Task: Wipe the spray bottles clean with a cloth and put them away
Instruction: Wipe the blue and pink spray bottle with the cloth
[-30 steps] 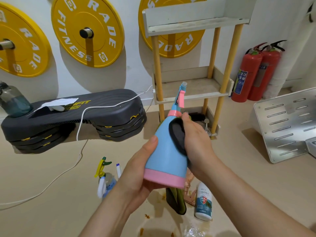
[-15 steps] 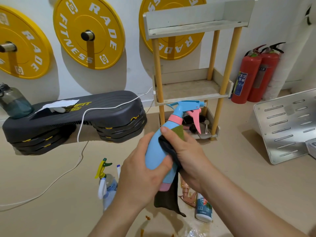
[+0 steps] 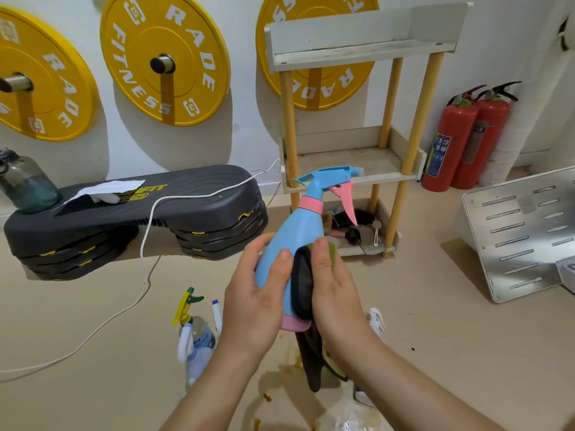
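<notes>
Firmly, left hand grips blue bottle, right hand holds cloth, beneath RADE FITNESS plates.

spray bottle before shelf | step bench left | extinguishers right

Open middle shelf ahead; cluttered bottom shelf; spray bottles on floor.

Gym corner on my feed

I see yellow weight plates on the wall, a black step platform with a white cable draped across, two red fire extinguishers, and a metal panel.
</notes>
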A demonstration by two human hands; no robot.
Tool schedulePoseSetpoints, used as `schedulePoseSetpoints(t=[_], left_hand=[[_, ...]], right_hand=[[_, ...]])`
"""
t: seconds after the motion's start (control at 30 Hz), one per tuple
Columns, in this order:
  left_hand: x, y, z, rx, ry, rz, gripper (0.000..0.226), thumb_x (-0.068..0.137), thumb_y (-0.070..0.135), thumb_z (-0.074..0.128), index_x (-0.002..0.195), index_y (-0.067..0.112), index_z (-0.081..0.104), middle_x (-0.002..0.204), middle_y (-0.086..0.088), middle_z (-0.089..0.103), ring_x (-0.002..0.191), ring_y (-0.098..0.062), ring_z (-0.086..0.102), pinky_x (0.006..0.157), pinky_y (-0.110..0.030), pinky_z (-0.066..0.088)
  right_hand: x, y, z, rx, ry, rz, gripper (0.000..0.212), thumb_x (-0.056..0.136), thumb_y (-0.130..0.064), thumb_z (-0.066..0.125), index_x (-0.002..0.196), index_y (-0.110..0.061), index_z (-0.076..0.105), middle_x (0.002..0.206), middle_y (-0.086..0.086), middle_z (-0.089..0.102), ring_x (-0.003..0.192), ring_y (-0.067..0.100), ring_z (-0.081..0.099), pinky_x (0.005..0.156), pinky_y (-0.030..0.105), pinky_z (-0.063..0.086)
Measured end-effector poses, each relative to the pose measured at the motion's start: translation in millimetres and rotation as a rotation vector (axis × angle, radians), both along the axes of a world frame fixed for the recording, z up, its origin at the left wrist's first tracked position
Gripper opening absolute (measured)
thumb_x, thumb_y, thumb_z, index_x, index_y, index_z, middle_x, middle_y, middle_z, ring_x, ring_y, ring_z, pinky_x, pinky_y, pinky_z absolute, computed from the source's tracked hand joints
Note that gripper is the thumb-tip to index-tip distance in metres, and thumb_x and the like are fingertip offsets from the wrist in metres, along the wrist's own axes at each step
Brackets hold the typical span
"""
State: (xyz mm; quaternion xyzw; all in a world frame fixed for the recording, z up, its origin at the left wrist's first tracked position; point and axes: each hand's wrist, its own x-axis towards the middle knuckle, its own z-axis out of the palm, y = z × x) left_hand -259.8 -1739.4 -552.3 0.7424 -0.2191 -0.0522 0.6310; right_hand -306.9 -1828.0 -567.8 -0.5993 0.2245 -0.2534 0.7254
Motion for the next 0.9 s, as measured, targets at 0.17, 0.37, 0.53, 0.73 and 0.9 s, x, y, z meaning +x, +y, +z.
schedulePoseSetpoints(t=[0.17,0.37,0.53,0.73,0.9], left_hand=[[6.7,7.3,9.7,0.140,0.128,-0.152,0.061,0.060,0.062,0.077,0.112,0.048,0.047,0.105,0.017,0.063,0.085,0.002,0.065,0.063,-0.020,0.054],[14.9,14.3,7.4,0.358,-0.134,0.105,0.070,0.069,0.050,0.082,0.127,0.041,0.043,0.112,0.015,0.054,0.094,-0.010,0.056,0.060,-0.018,0.048],[15.4,18.3,8.0,0.667,-0.379,0.222,0.081,0.068,0.050,0.079,0.139,0.033,0.043,0.125,0.010,0.054,0.102,-0.018,0.053,0.074,-0.029,0.042],[10.5,24.9,8.2,0.600,-0.776,0.088,0.078,0.059,0.056,0.066,0.130,0.029,0.050,0.121,0.010,0.061,0.100,-0.018,0.061,0.079,-0.030,0.049],[8.1,26.5,6.4,0.565,-0.582,-0.048,0.080,0.056,0.056,0.070,0.130,0.031,0.058,0.117,0.022,0.062,0.098,-0.002,0.055,0.083,-0.023,0.047]], right_hand=[[-2.1,-27.5,9.0,-0.093,0.182,-0.125,0.055,0.101,-0.054,0.036,0.087,-0.011,0.067,0.089,0.013,0.072,0.089,0.030,0.069,0.086,0.051,0.055],[-3.3,-65.7,15.6,0.281,0.089,-0.186,0.046,0.100,-0.053,0.046,0.114,-0.013,0.065,0.106,0.012,0.074,0.100,0.028,0.071,0.096,0.050,0.054],[-7.4,-67.2,37.8,-0.134,0.069,-0.190,0.038,0.102,-0.058,0.032,0.088,-0.032,0.056,0.086,-0.011,0.061,0.083,-0.005,0.059,0.082,0.021,0.050],[-0.7,-76.0,43.4,-0.992,0.155,-0.091,0.061,0.105,-0.045,0.026,0.157,-0.015,0.021,0.165,0.000,0.018,0.153,0.014,0.009,0.120,0.029,0.009],[1.0,-82.4,29.7,-1.239,0.297,-0.042,0.055,0.095,-0.064,0.022,0.101,-0.020,0.055,0.084,0.000,0.064,0.083,0.025,0.061,0.069,0.039,0.046]])
